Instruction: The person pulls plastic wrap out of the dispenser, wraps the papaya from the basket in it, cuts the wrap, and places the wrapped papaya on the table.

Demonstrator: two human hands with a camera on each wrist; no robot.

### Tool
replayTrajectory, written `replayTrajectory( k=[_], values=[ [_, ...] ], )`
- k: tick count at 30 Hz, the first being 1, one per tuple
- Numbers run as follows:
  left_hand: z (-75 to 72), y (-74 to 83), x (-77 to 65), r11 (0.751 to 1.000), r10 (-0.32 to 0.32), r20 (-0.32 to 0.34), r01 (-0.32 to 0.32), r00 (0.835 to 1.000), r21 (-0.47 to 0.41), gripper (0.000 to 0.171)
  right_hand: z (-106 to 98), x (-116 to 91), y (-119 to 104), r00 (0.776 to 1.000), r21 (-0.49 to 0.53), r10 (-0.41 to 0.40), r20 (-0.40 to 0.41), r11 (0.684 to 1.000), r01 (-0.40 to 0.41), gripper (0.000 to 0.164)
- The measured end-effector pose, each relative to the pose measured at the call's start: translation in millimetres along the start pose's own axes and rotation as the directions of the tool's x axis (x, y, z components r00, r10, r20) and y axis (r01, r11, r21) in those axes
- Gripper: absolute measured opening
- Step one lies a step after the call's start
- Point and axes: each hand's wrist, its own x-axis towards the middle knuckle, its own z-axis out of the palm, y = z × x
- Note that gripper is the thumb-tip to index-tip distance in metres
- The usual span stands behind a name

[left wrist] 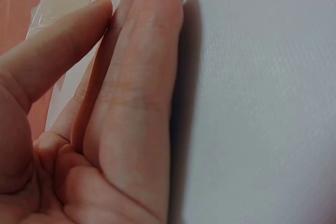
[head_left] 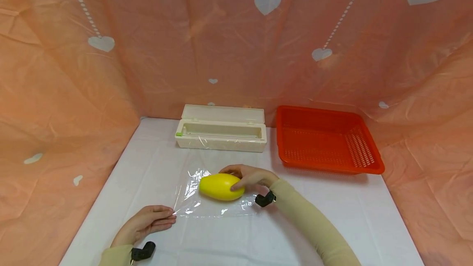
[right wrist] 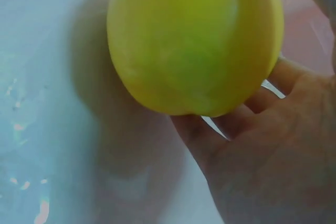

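A smooth yellow papaya-like fruit [head_left: 217,186] lies on its side on a clear sheet of plastic wrap [head_left: 192,205] spread over the table. My right hand [head_left: 255,175] grips its right end, thumb on the near side and fingers around the far side. In the right wrist view the rounded end of the fruit [right wrist: 194,45] faces the palm. At the sheet's near left corner, my left hand [head_left: 145,221] pinches the wrap between thumb and fingers, pulling creases toward it. The left wrist view shows the thumb [left wrist: 63,45] against the index finger.
Behind the wrap stands a white wrap dispenser box [head_left: 221,143], lid raised, with a small green piece at its left end. A red plastic basket [head_left: 318,147] sits at the back right. Pink curtains with white hearts enclose the white table [head_left: 148,163].
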Motion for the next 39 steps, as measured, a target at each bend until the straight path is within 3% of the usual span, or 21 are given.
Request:
replayTrajectory(
  k=[16,30,39],
  values=[
    [-0.5,-2.3,-0.9,0.999,-0.002,-0.040,0.004,0.999,0.034,0.026,4.4,0.9,3.4,1.000,-0.008,-0.013,0.012,1.000,0.013,0.065],
    [8.5,0.6,-5.2,0.999,0.019,-0.057,-0.022,0.998,-0.040,0.020,6.5,-4.3,-0.7,1.000,-0.020,-0.001,-0.018,1.000,0.001,0.055],
    [14.5,7.5,-8.0,0.987,0.058,-0.076,-0.069,0.995,-0.145,0.022,8.9,-8.4,-0.1,0.999,0.023,0.021,-0.027,1.000,-0.021,0.058]
  ],
)
